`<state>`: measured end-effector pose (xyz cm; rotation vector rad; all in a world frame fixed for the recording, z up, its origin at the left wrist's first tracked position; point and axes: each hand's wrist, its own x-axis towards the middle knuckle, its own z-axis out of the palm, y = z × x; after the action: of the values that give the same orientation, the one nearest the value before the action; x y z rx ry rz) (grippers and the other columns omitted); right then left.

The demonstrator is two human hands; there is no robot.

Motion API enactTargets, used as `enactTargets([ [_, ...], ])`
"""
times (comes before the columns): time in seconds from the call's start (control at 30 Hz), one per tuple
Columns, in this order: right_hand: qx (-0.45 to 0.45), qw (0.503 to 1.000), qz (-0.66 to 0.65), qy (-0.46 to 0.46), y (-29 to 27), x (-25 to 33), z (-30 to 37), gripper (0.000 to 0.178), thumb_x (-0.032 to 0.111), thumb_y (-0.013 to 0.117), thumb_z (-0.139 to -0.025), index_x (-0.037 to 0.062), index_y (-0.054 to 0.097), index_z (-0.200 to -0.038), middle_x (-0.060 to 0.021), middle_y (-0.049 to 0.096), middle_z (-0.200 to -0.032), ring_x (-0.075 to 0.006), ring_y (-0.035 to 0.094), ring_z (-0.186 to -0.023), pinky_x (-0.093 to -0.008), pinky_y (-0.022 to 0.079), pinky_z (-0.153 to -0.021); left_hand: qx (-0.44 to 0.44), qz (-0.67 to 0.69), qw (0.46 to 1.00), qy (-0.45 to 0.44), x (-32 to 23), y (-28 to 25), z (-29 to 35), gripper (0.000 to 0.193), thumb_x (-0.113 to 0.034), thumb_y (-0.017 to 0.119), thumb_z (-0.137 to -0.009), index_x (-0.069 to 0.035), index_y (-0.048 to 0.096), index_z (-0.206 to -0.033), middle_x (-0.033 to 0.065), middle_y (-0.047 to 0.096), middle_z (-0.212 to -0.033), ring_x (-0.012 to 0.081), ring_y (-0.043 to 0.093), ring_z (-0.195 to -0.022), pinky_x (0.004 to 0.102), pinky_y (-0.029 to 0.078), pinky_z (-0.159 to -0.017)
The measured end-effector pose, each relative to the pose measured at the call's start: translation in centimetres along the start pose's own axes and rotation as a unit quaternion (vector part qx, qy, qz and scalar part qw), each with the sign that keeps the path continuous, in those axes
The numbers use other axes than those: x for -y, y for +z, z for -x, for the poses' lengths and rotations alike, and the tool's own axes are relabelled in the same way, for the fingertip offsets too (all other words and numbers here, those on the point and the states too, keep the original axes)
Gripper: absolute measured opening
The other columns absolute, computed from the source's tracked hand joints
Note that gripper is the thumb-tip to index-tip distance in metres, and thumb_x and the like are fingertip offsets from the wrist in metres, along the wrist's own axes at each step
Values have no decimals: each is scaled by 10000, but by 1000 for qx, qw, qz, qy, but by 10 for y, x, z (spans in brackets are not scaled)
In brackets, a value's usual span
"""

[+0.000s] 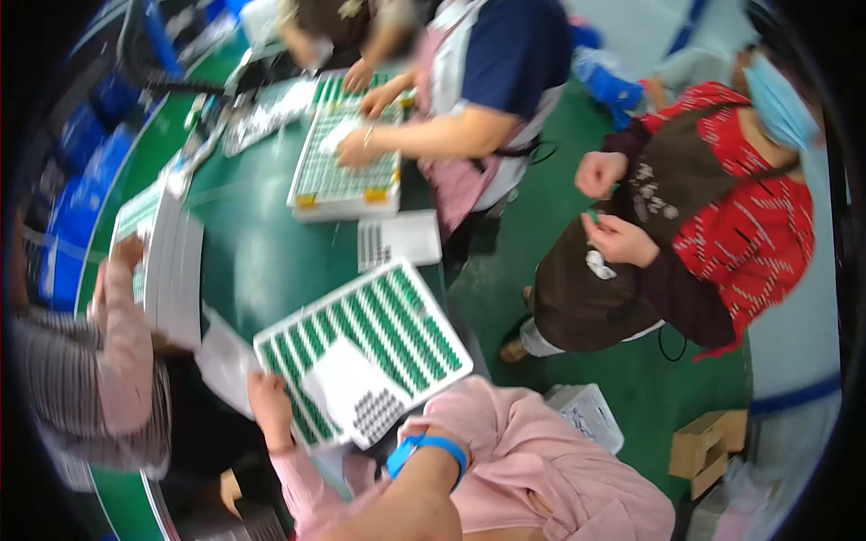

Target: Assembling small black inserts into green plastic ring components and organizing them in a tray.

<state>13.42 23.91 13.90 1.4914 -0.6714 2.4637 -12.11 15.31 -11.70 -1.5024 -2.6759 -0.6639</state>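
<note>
My left hand [269,404], in a pink sleeve, is closed at the left edge of a white tray [456,347], its fingers curled over the rim. Rows of small green parts fill this tray, which tilts at the near edge of the table. A white sheet [338,383] printed with dark marks lies across the parts. Below the tray, my right forearm comes up with a blue wristband [428,453] on it. My right hand [417,431] is mostly covered by pink cloth, so its fingers are hidden.
On the green table [257,243], a co-worker handles stacked trays [347,203]; another at left holds white trays [176,270]. A person in a red patterned top [767,234] stands at right. A white bin [591,419] and a cardboard box [708,451] are on the floor.
</note>
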Motion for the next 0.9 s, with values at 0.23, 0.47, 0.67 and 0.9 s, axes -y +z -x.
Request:
enactTargets([
  [0.23,1,916,-217,336,-11,35,-9,592,449,421,-1049,-60,557,-1318,-174,580,-1215,-319,567,-1088,-385,462,-889,31,64,997,-19,-34,-45,-17,26,-5,671,-812,9,666,-833,168,584,-846,338,614,-798,399,479,-710],
  [0.47,-383,755,459,268,-38,-29,142,35,0,639,-878,17,663,-858,-62,648,-843,-236,608,-767,-328,476,-723,-14,7,999,37,-15,-31,-13,192,9,702,-781,-40,614,-944,129,577,-865,340,590,-837,414,468,-714],
  [0.67,-522,505,644,240,-62,-50,196,149,-104,608,-853,8,661,-936,-82,649,-863,-187,639,-776,-266,490,-650,-25,-30,994,102,-20,-31,-18,147,-13,715,-721,-57,613,-817,89,572,-829,313,586,-850,420,458,-730],
  [0.9,-318,440,803,246,-93,-69,206,163,-41,686,-802,17,685,-954,-107,607,-913,-280,602,-827,-385,505,-679,-47,-89,985,142,-9,-20,-22,118,-61,714,-738,-94,610,-783,47,579,-831,271,590,-857,407,441,-750],
])
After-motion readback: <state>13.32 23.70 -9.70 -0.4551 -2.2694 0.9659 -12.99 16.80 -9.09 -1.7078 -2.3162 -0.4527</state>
